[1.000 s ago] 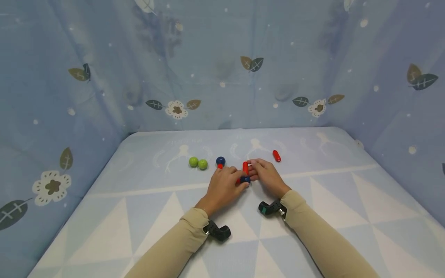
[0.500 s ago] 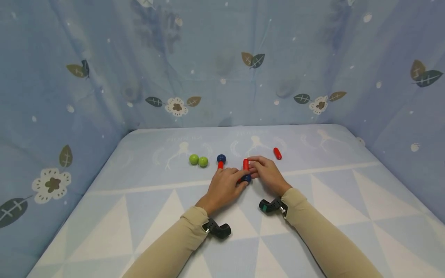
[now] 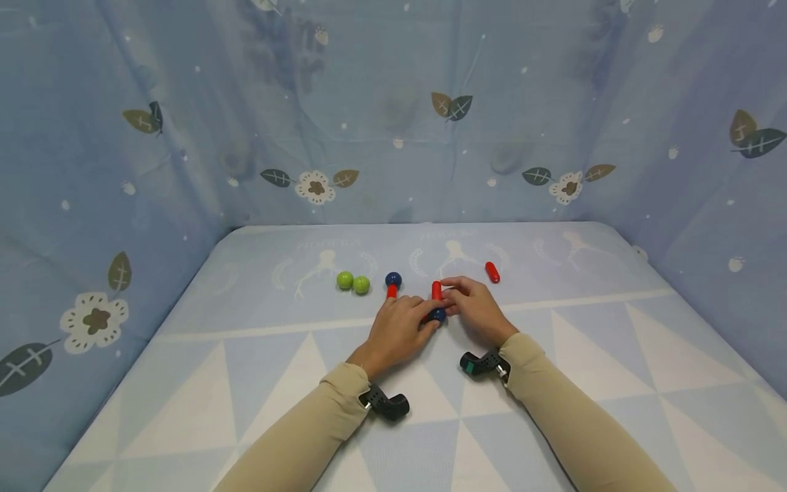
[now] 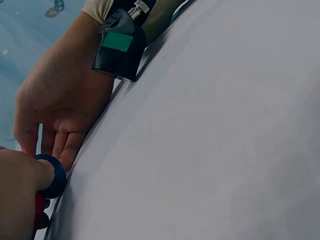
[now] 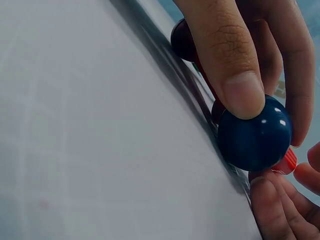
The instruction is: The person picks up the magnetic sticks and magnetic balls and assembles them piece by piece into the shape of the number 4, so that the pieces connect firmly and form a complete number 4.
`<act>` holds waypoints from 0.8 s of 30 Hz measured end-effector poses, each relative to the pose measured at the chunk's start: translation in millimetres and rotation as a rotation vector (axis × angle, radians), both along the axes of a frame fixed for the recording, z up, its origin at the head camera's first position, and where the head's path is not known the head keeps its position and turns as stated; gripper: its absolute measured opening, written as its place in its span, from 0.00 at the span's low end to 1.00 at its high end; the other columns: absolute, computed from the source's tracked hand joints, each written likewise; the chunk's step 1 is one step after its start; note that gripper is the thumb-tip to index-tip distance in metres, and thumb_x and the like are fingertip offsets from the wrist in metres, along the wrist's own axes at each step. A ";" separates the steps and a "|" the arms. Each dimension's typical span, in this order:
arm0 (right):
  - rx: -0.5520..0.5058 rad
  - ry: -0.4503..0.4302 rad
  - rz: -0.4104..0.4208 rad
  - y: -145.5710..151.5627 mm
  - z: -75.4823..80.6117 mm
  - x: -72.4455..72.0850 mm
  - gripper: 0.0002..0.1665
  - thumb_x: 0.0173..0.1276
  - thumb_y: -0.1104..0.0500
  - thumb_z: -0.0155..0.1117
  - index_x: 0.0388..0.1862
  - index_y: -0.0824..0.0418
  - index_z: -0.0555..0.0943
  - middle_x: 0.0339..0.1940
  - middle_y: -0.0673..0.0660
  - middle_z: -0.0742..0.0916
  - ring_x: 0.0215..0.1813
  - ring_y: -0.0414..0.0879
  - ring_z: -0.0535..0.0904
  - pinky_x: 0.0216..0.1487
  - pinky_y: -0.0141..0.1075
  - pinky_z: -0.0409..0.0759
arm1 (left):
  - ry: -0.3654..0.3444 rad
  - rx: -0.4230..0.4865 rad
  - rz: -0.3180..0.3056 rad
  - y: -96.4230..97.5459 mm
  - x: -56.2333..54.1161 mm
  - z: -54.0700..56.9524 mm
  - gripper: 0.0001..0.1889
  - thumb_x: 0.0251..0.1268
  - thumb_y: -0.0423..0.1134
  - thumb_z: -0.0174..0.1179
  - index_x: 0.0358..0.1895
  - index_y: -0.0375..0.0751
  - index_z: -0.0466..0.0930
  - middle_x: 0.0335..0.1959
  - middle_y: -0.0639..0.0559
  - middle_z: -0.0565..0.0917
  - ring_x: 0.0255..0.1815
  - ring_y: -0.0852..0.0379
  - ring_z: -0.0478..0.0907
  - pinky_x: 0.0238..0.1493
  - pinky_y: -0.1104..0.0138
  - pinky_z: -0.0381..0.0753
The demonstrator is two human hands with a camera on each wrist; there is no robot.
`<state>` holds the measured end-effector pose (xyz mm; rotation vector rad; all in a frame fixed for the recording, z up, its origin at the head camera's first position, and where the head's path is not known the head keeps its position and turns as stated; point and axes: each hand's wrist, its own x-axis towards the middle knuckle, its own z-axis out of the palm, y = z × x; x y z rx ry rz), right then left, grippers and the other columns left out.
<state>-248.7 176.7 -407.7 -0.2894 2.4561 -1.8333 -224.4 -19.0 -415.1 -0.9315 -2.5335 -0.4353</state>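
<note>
My left hand (image 3: 396,331) pinches a glossy blue ball (image 5: 257,137) between thumb and fingers, low over the table. A red rod (image 3: 436,290) stands out from behind this ball, on its far side. My right hand (image 3: 476,311) holds that rod with its fingertips. Beyond my left hand, another blue ball (image 3: 393,279) has a red rod (image 3: 391,292) attached, whose near part is hidden by the hand. A bit of red also shows between the left fingers. In the left wrist view, the pinched ball shows beside the left thumb (image 4: 44,175).
Two green balls (image 3: 353,283) lie side by side at the left. A loose red rod (image 3: 492,272) lies beyond my right hand. The table (image 3: 246,403) has a patterned cloth, and a blue printed curtain (image 3: 393,116) hangs around its back and sides.
Both hands stay almost in place, with the left fingers and blue ball shifting slightly against the upright-looking red rod. The whole head view has moved a little.
</note>
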 end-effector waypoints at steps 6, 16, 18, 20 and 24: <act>0.010 0.003 -0.002 0.4 0.3 0.4 0.22 0.77 0.63 0.53 0.66 0.70 0.73 0.51 0.67 0.83 0.41 0.49 0.85 0.48 0.39 0.83 | 0.016 0.001 -0.004 -0.3 0.4 0.2 0.19 0.68 0.48 0.64 0.61 0.55 0.83 0.41 0.55 0.85 0.43 0.54 0.82 0.46 0.58 0.75; 0.023 -0.005 -0.013 -0.4 -1.4 -0.3 0.22 0.75 0.65 0.52 0.66 0.68 0.74 0.50 0.65 0.84 0.43 0.49 0.85 0.46 0.36 0.83 | 0.005 -0.010 0.001 0.1 1.3 0.7 0.19 0.69 0.49 0.64 0.60 0.53 0.83 0.42 0.55 0.86 0.43 0.54 0.81 0.48 0.57 0.75; 0.027 -0.004 -0.013 -0.5 -1.0 -0.1 0.23 0.74 0.65 0.52 0.66 0.68 0.74 0.51 0.66 0.84 0.43 0.49 0.85 0.46 0.36 0.83 | 0.005 -0.014 0.002 -0.1 1.4 0.7 0.19 0.69 0.50 0.64 0.60 0.53 0.83 0.43 0.55 0.86 0.43 0.54 0.81 0.48 0.57 0.75; 0.030 -0.001 -0.009 -0.4 -0.7 0.0 0.23 0.74 0.65 0.53 0.66 0.69 0.74 0.51 0.66 0.84 0.42 0.49 0.85 0.46 0.36 0.83 | 0.000 -0.020 0.003 -0.2 1.2 0.8 0.19 0.69 0.49 0.64 0.61 0.53 0.82 0.43 0.54 0.86 0.44 0.54 0.81 0.48 0.57 0.75; 0.029 0.013 0.002 0.0 0.6 1.3 0.24 0.72 0.67 0.53 0.66 0.71 0.74 0.50 0.67 0.84 0.42 0.50 0.85 0.47 0.38 0.83 | -0.002 -0.025 0.004 -0.5 0.8 0.9 0.19 0.69 0.50 0.64 0.61 0.52 0.82 0.44 0.54 0.86 0.45 0.54 0.81 0.49 0.57 0.75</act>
